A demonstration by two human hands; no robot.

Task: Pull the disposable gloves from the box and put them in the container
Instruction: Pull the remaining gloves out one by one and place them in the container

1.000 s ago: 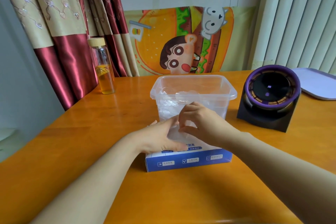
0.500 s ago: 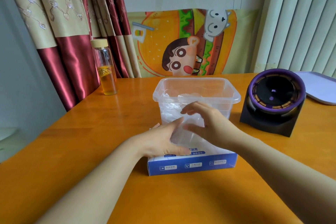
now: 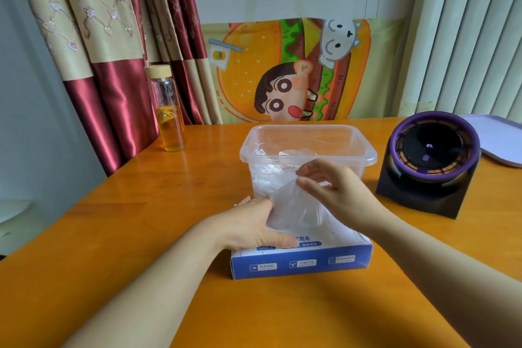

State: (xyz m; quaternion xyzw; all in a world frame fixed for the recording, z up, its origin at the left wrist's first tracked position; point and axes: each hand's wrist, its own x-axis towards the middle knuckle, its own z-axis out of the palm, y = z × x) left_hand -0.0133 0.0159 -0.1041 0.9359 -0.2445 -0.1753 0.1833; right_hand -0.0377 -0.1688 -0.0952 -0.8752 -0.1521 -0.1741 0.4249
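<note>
Setting: a home, domestic room. Evidence: wooden table (image 3: 169, 206) under the left hand (image 3: 254, 223); satin curtains (image 3: 113, 51) up-left of it; cartoon burger print (image 3: 254, 79) on the wall beyond; tea bottle (image 3: 168, 110) beside the curtains; vertical blinds (image 3: 466, 37) beyond the right hand (image 3: 336, 192).

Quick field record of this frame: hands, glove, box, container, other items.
left hand: presses flat on top of the glove box
right hand: fingers pinch a clear glove, lifted partly out of the box
container: clear plastic, open, clear gloves already inside
glove box: blue and white, on the table, just in front of the container
other: glass bottle of amber liquid far left; black and purple device right; pale tray far right
</note>
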